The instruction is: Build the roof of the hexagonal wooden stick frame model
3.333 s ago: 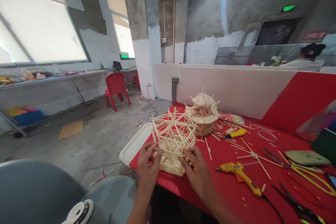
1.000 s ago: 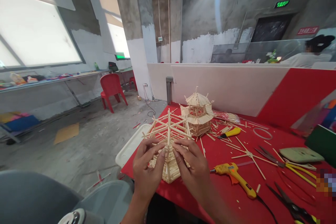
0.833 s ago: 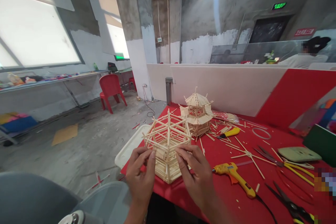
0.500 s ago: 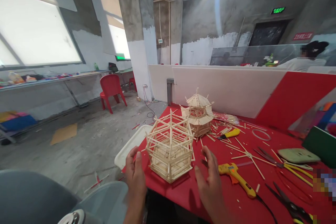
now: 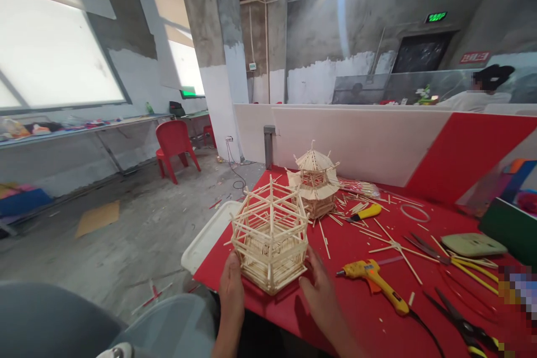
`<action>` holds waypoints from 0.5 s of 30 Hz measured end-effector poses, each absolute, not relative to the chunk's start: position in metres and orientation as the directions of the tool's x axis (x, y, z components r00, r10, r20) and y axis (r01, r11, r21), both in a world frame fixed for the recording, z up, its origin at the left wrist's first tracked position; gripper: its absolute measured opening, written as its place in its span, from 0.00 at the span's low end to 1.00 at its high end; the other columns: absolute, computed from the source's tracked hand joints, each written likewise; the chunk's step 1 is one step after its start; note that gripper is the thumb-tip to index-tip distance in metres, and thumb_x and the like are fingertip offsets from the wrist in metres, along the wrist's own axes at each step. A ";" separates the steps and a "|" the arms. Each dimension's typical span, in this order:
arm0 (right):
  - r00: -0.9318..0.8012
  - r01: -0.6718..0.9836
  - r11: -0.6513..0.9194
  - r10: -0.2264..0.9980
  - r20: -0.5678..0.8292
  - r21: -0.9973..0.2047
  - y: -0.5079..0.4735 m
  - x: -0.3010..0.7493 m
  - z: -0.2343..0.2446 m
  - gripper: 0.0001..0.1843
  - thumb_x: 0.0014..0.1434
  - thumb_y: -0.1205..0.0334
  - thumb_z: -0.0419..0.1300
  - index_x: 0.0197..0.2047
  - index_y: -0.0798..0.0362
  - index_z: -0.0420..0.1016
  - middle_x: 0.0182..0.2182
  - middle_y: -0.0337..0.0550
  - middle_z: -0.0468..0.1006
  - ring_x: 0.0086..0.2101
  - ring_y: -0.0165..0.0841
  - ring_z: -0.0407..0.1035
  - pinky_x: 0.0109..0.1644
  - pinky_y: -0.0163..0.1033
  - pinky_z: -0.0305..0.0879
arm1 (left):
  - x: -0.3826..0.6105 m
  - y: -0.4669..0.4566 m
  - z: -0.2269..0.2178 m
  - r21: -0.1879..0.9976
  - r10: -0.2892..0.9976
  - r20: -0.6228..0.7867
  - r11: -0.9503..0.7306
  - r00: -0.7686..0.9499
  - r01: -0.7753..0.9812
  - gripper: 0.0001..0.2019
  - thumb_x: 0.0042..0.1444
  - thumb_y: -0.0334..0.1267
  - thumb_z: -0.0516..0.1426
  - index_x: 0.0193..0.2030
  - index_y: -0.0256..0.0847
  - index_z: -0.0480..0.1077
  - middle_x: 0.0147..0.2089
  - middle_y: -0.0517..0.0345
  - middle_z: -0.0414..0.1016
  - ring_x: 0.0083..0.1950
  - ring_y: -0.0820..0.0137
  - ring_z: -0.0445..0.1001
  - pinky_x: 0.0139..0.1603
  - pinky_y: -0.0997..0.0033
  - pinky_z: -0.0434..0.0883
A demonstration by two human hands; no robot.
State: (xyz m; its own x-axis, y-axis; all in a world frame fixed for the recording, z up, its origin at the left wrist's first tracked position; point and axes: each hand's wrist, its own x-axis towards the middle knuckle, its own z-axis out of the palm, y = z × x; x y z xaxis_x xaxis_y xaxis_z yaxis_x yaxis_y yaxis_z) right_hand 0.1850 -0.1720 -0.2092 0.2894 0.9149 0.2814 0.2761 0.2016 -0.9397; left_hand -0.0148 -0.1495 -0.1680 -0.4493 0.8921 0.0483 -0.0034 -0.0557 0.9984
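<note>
A hexagonal pagoda frame of thin wooden sticks (image 5: 271,246) stands on the red table near its front edge, its roof only bare ribs. My left hand (image 5: 232,285) is against its lower left side, the fingertips partly hidden behind the sticks. At the lower right side, my right hand (image 5: 321,288) has its fingers on the frame and its thumb in front. Both hands grip the frame between them. Just behind it stands a more fully covered stick pagoda (image 5: 315,182). A yellow hot glue gun (image 5: 375,282) lies to the right of my right hand.
On the red table (image 5: 335,324) lie a yellow utility knife (image 5: 367,212), a star of joined sticks (image 5: 395,245), black scissors (image 5: 461,321), yellow-handled cutters (image 5: 453,260) and loose sticks. A white tray (image 5: 205,238) is at the left edge. A white partition (image 5: 344,142) runs behind. Another person sits beyond it.
Both hands have moved inward, from apart on either side to contact with the stick frame. The frame has stayed on the table. The view has turned slightly.
</note>
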 end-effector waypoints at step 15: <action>0.059 0.353 0.323 0.929 0.365 -0.878 -0.093 0.194 -0.201 0.45 0.46 0.71 0.50 0.70 0.46 0.58 0.68 0.40 0.61 0.69 0.37 0.50 0.71 0.53 0.48 | 0.018 -0.209 -0.191 0.999 0.900 0.045 -0.053 -0.434 -0.007 0.30 0.62 0.53 0.55 0.66 0.38 0.66 0.70 0.47 0.64 0.72 0.56 0.58 0.72 0.56 0.54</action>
